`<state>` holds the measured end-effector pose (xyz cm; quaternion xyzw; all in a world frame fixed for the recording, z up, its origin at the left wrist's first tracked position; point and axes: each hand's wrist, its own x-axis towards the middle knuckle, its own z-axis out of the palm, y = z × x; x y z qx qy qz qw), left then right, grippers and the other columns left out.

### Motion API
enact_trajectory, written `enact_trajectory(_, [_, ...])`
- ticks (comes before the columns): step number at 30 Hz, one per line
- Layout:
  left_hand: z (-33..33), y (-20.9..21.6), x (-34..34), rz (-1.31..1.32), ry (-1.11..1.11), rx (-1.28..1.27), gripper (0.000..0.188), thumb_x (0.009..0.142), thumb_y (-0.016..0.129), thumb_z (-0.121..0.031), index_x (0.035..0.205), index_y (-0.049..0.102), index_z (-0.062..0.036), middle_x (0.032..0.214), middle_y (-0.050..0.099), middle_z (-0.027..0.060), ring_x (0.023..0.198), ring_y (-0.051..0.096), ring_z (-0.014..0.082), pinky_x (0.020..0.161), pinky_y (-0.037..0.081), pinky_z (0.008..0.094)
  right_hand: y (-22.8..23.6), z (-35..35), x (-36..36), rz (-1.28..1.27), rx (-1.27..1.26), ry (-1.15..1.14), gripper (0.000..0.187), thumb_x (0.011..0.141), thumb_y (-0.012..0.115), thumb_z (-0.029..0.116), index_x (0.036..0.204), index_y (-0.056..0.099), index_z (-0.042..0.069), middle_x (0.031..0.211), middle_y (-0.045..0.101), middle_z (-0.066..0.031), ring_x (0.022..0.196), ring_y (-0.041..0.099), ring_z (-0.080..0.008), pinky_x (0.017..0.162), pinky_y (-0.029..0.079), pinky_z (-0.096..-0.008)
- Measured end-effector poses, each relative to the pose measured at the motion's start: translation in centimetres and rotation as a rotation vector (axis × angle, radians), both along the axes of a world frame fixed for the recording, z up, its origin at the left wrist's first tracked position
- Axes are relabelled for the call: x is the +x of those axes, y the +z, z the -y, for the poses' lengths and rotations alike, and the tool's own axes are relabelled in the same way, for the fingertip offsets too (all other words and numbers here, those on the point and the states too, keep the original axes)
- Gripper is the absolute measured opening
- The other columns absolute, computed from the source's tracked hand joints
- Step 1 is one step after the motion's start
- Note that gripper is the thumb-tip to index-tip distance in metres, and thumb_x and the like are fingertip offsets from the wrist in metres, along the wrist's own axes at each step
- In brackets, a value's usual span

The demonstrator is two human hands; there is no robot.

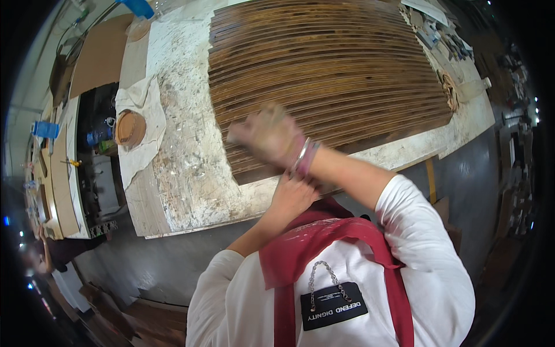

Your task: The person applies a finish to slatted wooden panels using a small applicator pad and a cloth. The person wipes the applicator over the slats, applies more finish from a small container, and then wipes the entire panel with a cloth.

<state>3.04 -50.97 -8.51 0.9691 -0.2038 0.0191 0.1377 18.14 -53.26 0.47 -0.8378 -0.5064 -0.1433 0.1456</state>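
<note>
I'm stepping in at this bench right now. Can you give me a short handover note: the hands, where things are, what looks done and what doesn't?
Right hand: raised over the near left part of the stack of wooden strips, blurred; grip unclear.
Left hand: at the right wrist, by the bracelets; holds nothing that I can see.
Stack: fanned brown strips cover most of the white, paint-stained workbench.
Round brown disc: on a white cloth at the bench's left edge.
Done or left: cannot tell from this view.
</note>
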Motion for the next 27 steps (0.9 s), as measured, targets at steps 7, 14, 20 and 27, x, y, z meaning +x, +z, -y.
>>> enact_trajectory(7, [0.7, 2.8, 0.7, 0.138, 0.064, -0.018, 0.061, 0.086, 0.063, -0.036, 0.14, 0.05, -0.0117, 0.154, 0.038, -0.0011, 0.138, 0.038, 0.0149, 0.11, 0.029, 0.0406, 2.3, 10.0, 12.0, -0.148, -0.104, -0.614, 0.029, 0.082, 0.067, 0.017, 0.111, 0.063, 0.019, 0.084, 0.065, -0.0127, 0.083, 0.066, -0.0326, 0.073, 0.054, -0.0421])
enact_trajectory(14, [0.5, 3.0, 0.7, 0.151, 0.072, 0.013, 0.062, 0.085, 0.065, -0.036, 0.14, 0.05, -0.0096, 0.149, 0.043, -0.0013, 0.133, 0.042, 0.0174, 0.107, 0.032, 0.0397, 0.4, 8.4, 7.9, 0.055, -0.022, -0.392, 0.016, 0.081, 0.065, 0.017, 0.096, 0.07, 0.021, 0.079, 0.068, -0.0112, 0.076, 0.067, -0.0319, 0.067, 0.054, -0.0411])
enact_trajectory(20, [0.3, 3.0, 0.5, 0.172, 0.029, -0.016, 0.058, 0.086, 0.065, -0.035, 0.135, 0.053, -0.0071, 0.144, 0.048, 0.0031, 0.128, 0.046, 0.0197, 0.104, 0.036, 0.0406, 1.6, 10.0, 1.4, 0.155, 0.051, -0.2, 0.037, 0.081, 0.065, 0.019, 0.118, 0.063, 0.021, 0.085, 0.063, -0.0079, 0.077, 0.061, -0.03, 0.077, 0.048, -0.0443])
enact_trajectory(27, [0.4, 2.2, -0.1, 0.095, -0.018, -0.053, 0.054, 0.088, 0.062, -0.037, 0.129, 0.055, -0.0033, 0.133, 0.055, 0.0111, 0.133, 0.043, 0.0283, 0.11, 0.032, 0.0494, 1.6, 9.1, 0.2, 0.002, -0.008, -0.217, 0.022, 0.086, 0.059, 0.017, 0.106, 0.062, 0.022, 0.081, 0.063, -0.004, 0.081, 0.063, -0.025, 0.09, 0.046, -0.0465])
